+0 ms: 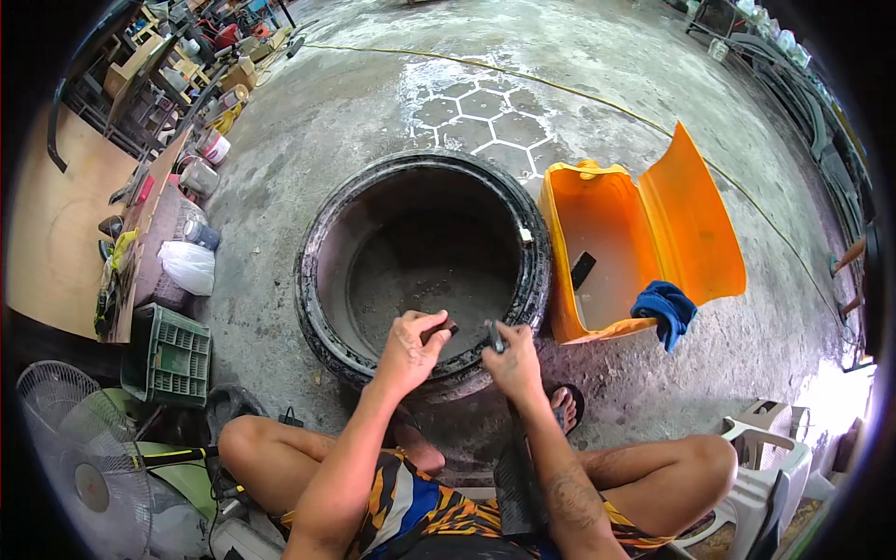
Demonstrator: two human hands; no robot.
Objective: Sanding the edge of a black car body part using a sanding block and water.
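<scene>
A large round dark pot (313, 280) with a thick, worn black rim stands before me. Over its near edge, my left hand (409, 355) pinches a small dark brown piece (452, 328) between thumb and fingers. Beside it, my right hand (515, 362) is closed on a small dark grey tool (495, 336), its kind hard to make out. The two held things are apart. A small white bit (526, 235) sits on the pot's right rim. Close by on the right, an orange cut-open container (558, 252) holds cloudy water, with a black block (582, 270) in it.
A blue cloth (665, 310) hangs over the container's near edge. A black strip (520, 490) lies on my lap. At left are a fan (89, 467), a green crate (168, 359) and plywood (56, 233). A white chair (765, 467) stands at right; a yellow hose (560, 86) crosses the floor.
</scene>
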